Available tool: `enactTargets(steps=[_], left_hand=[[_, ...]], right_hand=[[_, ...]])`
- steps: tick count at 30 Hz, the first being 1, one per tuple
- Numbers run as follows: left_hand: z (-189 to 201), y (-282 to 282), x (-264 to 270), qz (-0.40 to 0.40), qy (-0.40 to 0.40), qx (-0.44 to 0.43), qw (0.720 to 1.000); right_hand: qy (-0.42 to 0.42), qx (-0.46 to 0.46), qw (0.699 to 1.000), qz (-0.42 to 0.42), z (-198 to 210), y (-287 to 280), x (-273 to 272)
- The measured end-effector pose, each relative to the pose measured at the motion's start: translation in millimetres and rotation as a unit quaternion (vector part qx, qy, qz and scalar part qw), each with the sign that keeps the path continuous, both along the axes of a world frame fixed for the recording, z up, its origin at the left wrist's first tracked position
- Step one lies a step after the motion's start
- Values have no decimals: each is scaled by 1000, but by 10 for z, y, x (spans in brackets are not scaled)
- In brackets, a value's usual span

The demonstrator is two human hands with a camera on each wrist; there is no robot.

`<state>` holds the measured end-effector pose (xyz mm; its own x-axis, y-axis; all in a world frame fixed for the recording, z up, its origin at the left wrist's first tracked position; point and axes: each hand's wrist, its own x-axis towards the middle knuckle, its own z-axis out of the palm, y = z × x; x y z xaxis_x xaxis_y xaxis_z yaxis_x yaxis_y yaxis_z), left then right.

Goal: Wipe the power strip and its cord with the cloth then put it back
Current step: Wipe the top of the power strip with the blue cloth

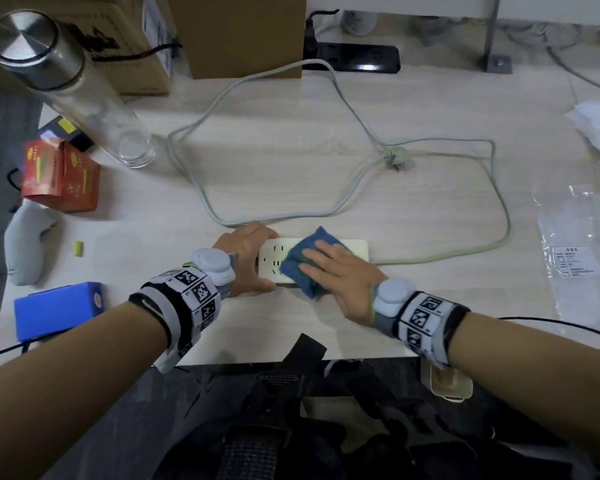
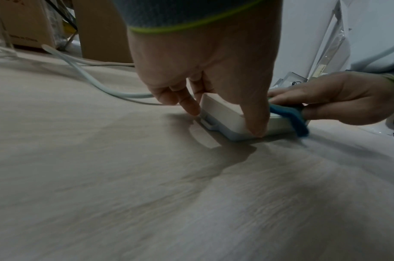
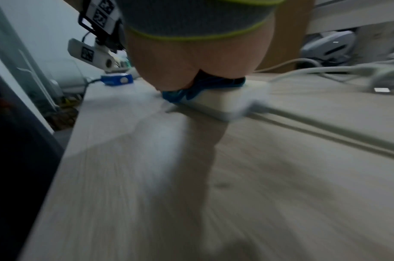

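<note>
A white power strip (image 1: pixel 354 249) lies flat near the table's front edge, sockets up. My left hand (image 1: pixel 248 258) grips its left end, fingers on the far side and thumb on the near side; the left wrist view shows the strip (image 2: pixel 222 113) pinched this way. My right hand (image 1: pixel 340 271) lies flat with straight fingers on a folded blue cloth (image 1: pixel 305 265), pressing it onto the strip's middle. The cloth (image 3: pixel 186 91) hangs over the strip's near edge. The pale cord (image 1: pixel 440 259) leaves the strip's right end and loops across the table to its plug (image 1: pixel 394 157).
A glass bottle with a steel lid (image 1: pixel 73 88) stands at the back left beside cardboard boxes (image 1: pixel 243 32). A red box (image 1: pixel 61 174), a blue box (image 1: pixel 58 308) and a grey object (image 1: pixel 26 244) lie left. A black power strip (image 1: pixel 357 57) sits behind; plastic bags (image 1: pixel 572 244) lie right.
</note>
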<state>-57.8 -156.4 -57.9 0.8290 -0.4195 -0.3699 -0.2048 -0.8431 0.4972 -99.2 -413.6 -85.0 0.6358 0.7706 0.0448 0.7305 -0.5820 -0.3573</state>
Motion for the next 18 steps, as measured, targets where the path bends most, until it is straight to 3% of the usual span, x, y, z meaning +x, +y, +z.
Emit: enactTargets(steps=[4, 6, 14, 18], left_hand=[[-17, 18, 18, -3, 13, -4, 1000], [-16, 16, 35, -7, 12, 6, 1000], [31, 19, 43, -17, 10, 13, 1000], [30, 22, 30, -15, 7, 6, 1000]], right_hand=[[19, 13, 999, 46, 41, 690, 130], [24, 18, 997, 64, 69, 762, 194], [15, -14, 1000, -16, 99, -649, 107], [9, 8, 1000, -17, 28, -479, 17]])
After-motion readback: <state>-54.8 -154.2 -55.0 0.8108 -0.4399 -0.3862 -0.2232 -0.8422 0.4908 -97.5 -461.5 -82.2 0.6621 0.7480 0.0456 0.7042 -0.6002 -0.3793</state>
